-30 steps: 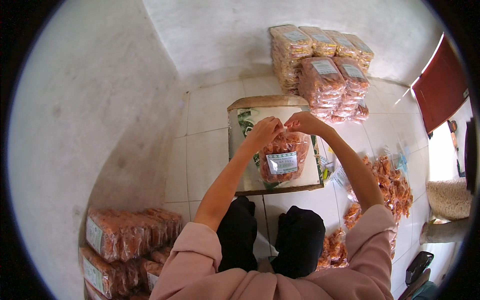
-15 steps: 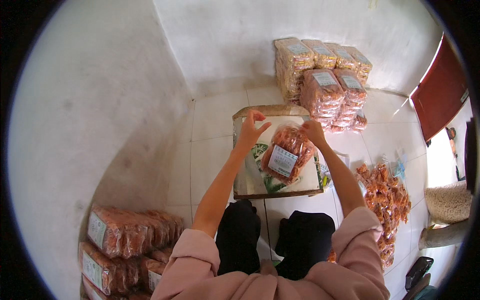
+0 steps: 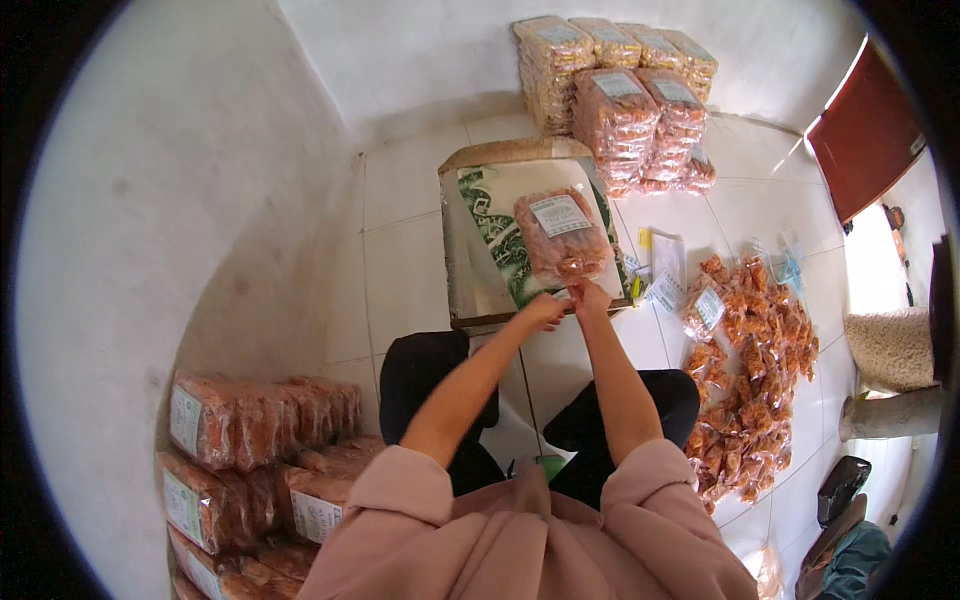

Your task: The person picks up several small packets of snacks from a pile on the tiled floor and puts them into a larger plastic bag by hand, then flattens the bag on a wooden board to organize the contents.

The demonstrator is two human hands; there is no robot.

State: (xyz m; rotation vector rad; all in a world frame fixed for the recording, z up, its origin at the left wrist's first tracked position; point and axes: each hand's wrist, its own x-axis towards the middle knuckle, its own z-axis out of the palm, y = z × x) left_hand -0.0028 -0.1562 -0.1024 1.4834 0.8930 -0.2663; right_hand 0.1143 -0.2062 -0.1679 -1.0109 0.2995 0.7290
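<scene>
A clear plastic bag (image 3: 563,240) of reddish-brown snack pieces with a white label lies on a low table (image 3: 470,290). Its gathered end points toward me, at the table's near edge. There my right hand (image 3: 592,297) is closed on the bag's neck. My left hand (image 3: 543,312) is closed right beside it, and a small whitish bit shows by its fingertips. What the left fingers hold is too small to make out. Beneath the bag the tabletop carries a green-and-white leafy pattern.
Loose small packs of the brown snack (image 3: 760,350) are heaped on the floor at right, beside label sheets (image 3: 665,292). Filled bags (image 3: 250,425) are stacked at lower left. More stacks of bags (image 3: 618,130) stand against the far wall. A red door (image 3: 865,140) is at far right.
The bag has been turned so that its closing end faces me. Both hands have come from the table's far side to its near edge, close together at the bag's neck. The view has shifted.
</scene>
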